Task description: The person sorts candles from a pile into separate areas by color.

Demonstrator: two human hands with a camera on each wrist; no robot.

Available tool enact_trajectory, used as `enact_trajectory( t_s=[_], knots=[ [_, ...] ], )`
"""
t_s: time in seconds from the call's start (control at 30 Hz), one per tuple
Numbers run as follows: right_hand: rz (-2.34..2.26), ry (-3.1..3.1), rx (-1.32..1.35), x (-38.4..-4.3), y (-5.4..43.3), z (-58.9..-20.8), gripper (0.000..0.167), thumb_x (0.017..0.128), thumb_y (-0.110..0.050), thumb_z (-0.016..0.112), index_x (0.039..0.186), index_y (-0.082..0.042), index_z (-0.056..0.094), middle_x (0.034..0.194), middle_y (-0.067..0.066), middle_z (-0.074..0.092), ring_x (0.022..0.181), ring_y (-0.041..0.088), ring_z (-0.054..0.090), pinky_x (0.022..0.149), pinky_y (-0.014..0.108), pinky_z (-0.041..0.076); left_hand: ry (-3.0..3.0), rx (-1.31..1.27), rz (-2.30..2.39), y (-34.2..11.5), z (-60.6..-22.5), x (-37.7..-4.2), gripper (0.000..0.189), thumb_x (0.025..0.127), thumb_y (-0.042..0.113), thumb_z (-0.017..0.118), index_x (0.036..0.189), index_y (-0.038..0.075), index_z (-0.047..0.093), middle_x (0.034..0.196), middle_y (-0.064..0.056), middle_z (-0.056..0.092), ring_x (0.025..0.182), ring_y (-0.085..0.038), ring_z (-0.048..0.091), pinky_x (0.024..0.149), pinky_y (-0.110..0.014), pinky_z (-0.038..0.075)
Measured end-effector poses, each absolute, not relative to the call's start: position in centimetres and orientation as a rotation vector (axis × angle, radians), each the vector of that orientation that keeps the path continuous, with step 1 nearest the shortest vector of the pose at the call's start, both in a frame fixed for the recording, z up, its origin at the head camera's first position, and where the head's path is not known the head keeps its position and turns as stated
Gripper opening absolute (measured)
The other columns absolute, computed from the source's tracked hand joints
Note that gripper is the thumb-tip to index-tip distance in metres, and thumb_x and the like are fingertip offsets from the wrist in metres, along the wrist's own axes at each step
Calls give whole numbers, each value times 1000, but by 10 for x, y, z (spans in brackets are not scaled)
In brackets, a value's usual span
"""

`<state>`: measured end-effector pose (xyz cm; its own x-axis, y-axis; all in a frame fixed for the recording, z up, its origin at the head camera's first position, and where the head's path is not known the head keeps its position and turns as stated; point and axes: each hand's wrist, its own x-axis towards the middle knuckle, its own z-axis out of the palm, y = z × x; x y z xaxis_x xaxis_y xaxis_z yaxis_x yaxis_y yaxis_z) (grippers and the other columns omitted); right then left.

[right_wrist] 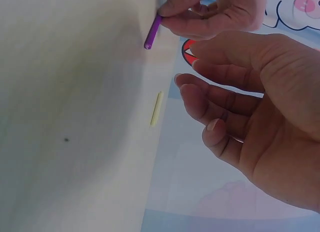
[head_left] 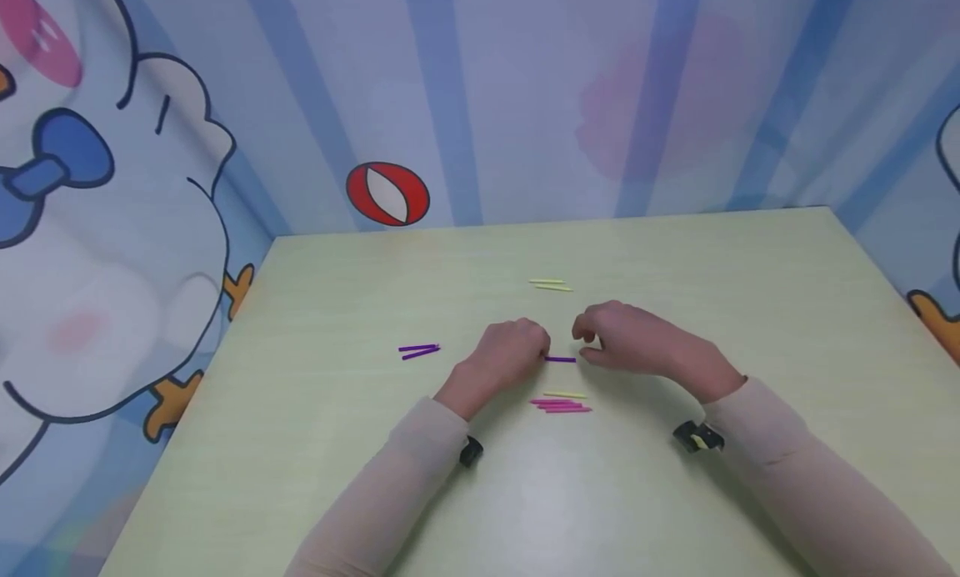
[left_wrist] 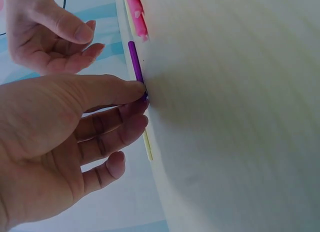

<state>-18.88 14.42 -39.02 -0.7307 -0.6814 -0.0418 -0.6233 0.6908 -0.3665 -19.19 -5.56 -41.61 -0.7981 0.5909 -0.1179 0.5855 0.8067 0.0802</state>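
Note:
My left hand [head_left: 512, 352] pinches one end of a purple stick [head_left: 561, 359] between thumb and fingertips, close over the table. The stick's other end points right, toward my right hand [head_left: 633, 337]. That hand holds nothing; its fingers are loosely bent with a gap between thumb and fingertips. In the right wrist view the purple stick [right_wrist: 153, 33] sticks out from the left hand's fingertips, apart from the right hand [right_wrist: 250, 102]. Nearer me lie several pink sticks [head_left: 561, 406] side by side, with one yellow stick [head_left: 564, 394] just beyond them.
Two purple sticks [head_left: 418, 351] lie left of my left hand. Beyond both hands are yellow sticks [head_left: 550, 284] on the pale table [head_left: 337, 293]. A cartoon-printed backdrop [head_left: 517, 102] rises behind the table's far edge. Dark wrist devices [head_left: 697, 436] are worn under the sleeves.

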Motion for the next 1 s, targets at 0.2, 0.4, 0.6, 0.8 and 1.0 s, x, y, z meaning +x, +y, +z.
enact_trajectory(
  t_s=[0.2, 0.4, 0.6, 0.8, 1.0],
  knots=[
    [-472, 2706, -1060, -178, 141, -393, 19, 89, -7, 71, 107, 0, 72, 96, 7, 70, 88, 22, 65, 82, 39, 54, 2852, 922, 67, -57, -416, -192, 19, 98, 6, 60, 98, 13, 78, 90, -1, 70, 73, -13, 53, 65, -26, 50],
    [-468, 2682, -1038, -167, 138, -402, 19, 88, -6, 72, 107, -1, 73, 97, 6, 69, 86, 18, 64, 84, 38, 54, 2839, 917, 107, -55, -417, -193, 18, 98, 7, 60, 96, 12, 78, 84, 0, 67, 71, -14, 50, 62, -26, 46],
    [-454, 2657, -1029, -161, 137, -408, 20, 87, -9, 74, 106, -2, 72, 94, 3, 67, 82, 14, 59, 82, 35, 54, 2826, 908, 137, -53, -419, -193, 17, 98, 8, 61, 95, 12, 77, 82, 1, 65, 71, -14, 50, 63, -26, 46],
    [-479, 2650, -1068, -156, 137, -409, 20, 86, -8, 75, 105, -3, 72, 95, 2, 66, 84, 15, 60, 82, 35, 53, 2835, 916, 120, -52, -416, -193, 19, 97, 6, 59, 92, 12, 77, 75, 1, 61, 68, -14, 47, 60, -26, 44],
    [-439, 2641, -1077, -155, 137, -411, 16, 87, -8, 75, 103, -6, 73, 90, -1, 64, 80, 13, 57, 79, 33, 53, 2833, 919, 99, -52, -412, -193, 20, 97, 5, 59, 89, 11, 76, 74, 1, 60, 67, -13, 45, 58, -26, 43]
  ],
)
